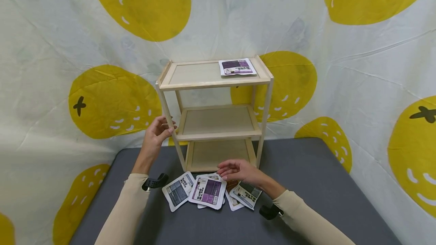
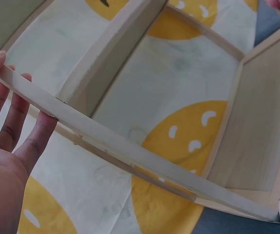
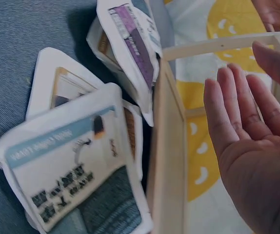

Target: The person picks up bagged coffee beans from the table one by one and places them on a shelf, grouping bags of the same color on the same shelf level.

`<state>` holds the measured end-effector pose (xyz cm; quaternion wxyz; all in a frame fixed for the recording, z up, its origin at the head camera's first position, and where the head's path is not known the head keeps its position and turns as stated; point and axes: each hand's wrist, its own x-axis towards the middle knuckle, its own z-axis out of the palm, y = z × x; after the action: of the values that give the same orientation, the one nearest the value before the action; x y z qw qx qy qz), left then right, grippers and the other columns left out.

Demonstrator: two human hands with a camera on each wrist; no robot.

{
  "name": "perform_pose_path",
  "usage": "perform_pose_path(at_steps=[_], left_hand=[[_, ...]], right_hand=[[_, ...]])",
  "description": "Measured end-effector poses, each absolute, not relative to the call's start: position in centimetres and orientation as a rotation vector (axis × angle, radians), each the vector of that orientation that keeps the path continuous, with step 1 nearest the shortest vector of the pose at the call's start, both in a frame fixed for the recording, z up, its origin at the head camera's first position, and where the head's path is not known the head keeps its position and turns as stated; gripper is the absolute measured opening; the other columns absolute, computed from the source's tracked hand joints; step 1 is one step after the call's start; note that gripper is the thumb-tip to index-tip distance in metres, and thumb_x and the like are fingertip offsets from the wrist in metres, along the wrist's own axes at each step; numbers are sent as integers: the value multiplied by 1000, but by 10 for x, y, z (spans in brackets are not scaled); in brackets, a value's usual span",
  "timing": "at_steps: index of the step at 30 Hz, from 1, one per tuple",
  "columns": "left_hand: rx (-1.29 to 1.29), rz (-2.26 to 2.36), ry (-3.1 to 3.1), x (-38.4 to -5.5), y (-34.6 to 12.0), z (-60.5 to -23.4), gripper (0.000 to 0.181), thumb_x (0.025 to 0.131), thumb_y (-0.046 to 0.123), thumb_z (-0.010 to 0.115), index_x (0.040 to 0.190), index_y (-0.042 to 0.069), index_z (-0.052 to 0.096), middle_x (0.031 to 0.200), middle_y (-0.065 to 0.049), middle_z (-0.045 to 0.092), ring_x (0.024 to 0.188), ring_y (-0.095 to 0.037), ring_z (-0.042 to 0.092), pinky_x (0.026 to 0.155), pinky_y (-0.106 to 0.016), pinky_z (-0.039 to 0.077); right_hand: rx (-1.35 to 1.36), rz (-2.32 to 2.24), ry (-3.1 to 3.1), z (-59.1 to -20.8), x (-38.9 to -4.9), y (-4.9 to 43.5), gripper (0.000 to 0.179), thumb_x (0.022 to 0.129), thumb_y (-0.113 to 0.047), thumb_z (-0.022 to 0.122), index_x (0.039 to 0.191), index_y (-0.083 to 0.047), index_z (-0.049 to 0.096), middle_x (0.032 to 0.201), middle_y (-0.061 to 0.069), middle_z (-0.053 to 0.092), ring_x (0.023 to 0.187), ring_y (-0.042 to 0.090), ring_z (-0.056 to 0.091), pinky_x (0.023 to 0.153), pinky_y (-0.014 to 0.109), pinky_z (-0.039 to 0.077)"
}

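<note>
Packets point(image 1: 207, 193) with unreadable labels point(image 3: 74, 170) lie near the loose-fingered right hand point(image 1: 240, 171); left hand point(image 1: 158, 133) grips shelf post point(image 2: 130, 148).

You can make out no word or number for certain: the blue-banded pouch point(image 3: 76, 161) carries bold dark characters and, in its blue band, a line of pale lettering (both too blurred to spell out), while the purple-labelled pouch point(image 1: 208, 192) and the shelf-top pouch point(image 1: 237, 67) show print too small for you to decipher.
</note>
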<state>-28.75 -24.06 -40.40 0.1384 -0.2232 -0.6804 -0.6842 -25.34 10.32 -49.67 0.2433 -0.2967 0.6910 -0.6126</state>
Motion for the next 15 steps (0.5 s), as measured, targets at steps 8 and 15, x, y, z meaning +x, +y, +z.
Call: perform_pose_path(at_steps=[8,15], left_hand=[[-662,-1974,-1962,-288,-241,-405,42,98,-2,62,136,-10,45,115,-7,64,109,-39,64,89,-31,57],[-675,-1982,-1954,-289,-242,-407,44,98,-3,61,137,-12,43,117,-17,61,108,-36,65,88,-32,58]], right_hand=[[-781,-1671,1961,-515,-250,93,45,95,-5,69,137,6,57,133,31,60,121,41,61,93,24,53],[-793,-1669,2050,-527,-246,82,42,94,-5,71,132,8,59,133,28,60,126,48,56,103,41,51]])
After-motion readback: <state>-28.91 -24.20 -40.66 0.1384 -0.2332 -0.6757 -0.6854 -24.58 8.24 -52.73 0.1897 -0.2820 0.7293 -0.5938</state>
